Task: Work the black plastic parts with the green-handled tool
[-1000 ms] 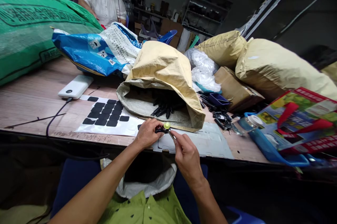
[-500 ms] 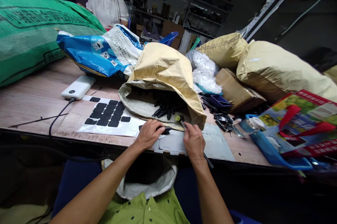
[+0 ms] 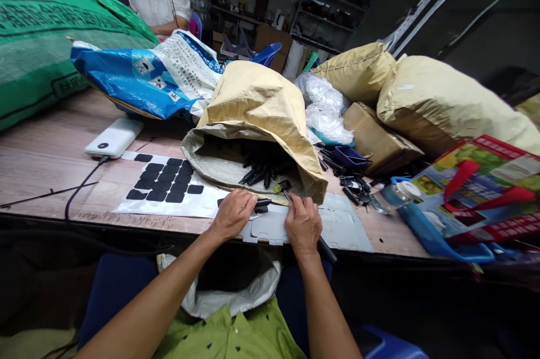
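My left hand [image 3: 234,214] is closed on a black plastic piece [image 3: 263,205], held low over a grey board [image 3: 346,224] at the table's front edge. Gripped in my right hand [image 3: 304,224] is a small hammer, its yellow-and-black head [image 3: 281,186] at the mouth of a paper sack and its dark handle end [image 3: 327,250] behind the wrist. Inside this tan sack [image 3: 257,94], lying on its side, are several black pieces [image 3: 259,175]. Left of my left hand lies a white sheet [image 3: 122,204] with rows of black rounded-square stickers [image 3: 158,185].
A white power bank [image 3: 113,138] with a cable lies left. Around the back stand a green sack [image 3: 76,38], a blue-white bag [image 3: 139,75] and tan sacks [image 3: 451,100]. Right are loose black parts [image 3: 358,190], a jar [image 3: 394,196] and a bright carrier bag [image 3: 485,190]. An open sack [image 3: 270,294] lies across my lap.
The whole scene has shifted slightly left and up as my head turned. The hammer's head has tipped a little to the left; both hands keep their holds.
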Tool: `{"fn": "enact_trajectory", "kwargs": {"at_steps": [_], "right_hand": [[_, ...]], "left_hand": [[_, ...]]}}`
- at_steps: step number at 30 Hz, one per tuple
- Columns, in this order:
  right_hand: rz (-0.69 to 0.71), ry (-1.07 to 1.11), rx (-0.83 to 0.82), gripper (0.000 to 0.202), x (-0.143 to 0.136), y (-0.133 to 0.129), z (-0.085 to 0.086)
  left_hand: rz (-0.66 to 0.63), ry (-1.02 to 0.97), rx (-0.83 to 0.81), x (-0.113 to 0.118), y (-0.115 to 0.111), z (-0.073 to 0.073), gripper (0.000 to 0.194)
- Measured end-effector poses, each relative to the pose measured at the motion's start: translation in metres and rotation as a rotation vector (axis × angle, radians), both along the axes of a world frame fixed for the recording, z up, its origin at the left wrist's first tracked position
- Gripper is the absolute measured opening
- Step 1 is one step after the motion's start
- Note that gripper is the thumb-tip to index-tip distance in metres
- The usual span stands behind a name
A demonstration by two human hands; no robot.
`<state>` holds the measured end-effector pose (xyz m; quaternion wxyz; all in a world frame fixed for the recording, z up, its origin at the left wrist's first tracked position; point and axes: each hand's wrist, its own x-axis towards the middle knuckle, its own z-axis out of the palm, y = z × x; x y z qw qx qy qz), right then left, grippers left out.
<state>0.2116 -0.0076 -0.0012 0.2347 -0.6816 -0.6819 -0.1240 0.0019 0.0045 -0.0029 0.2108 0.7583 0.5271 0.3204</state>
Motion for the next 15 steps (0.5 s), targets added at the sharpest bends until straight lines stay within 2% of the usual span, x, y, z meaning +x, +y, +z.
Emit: {"fn": "enact_trajectory", "kwargs": {"at_steps": [4, 7, 10, 12, 14, 15], "right_hand": [[0.004, 0.002, 0.006, 0.030, -0.001, 0.000, 0.000], [-0.001, 0.000, -0.008, 0.030, -0.001, -0.001, 0.001], [-0.007, -0.009, -0.013, 0.030, -0.001, -0.001, 0.001], [-0.007, -0.013, -0.012, 0.030, -0.001, -0.001, 0.000], [-0.009, -0.017, -0.014, 0.030, 0.000, 0.000, -0.001], [-0.010, -0.019, -0.016, 0.030, -0.001, 0.000, -0.001]], "left_hand": [[-0.016, -0.032, -0.002, -0.001, 0.002, 0.000, 0.043], [-0.083, -0.129, -0.020, -0.005, -0.007, 0.011, 0.040], [-0.225, -0.247, -0.154, -0.010, -0.033, 0.028, 0.040], [-0.362, -0.258, -0.274, -0.013, -0.057, 0.034, 0.037], [-0.471, -0.177, -0.356, -0.016, -0.080, 0.029, 0.033], [-0.486, -0.107, -0.385, -0.017, -0.089, 0.022, 0.031]]}}
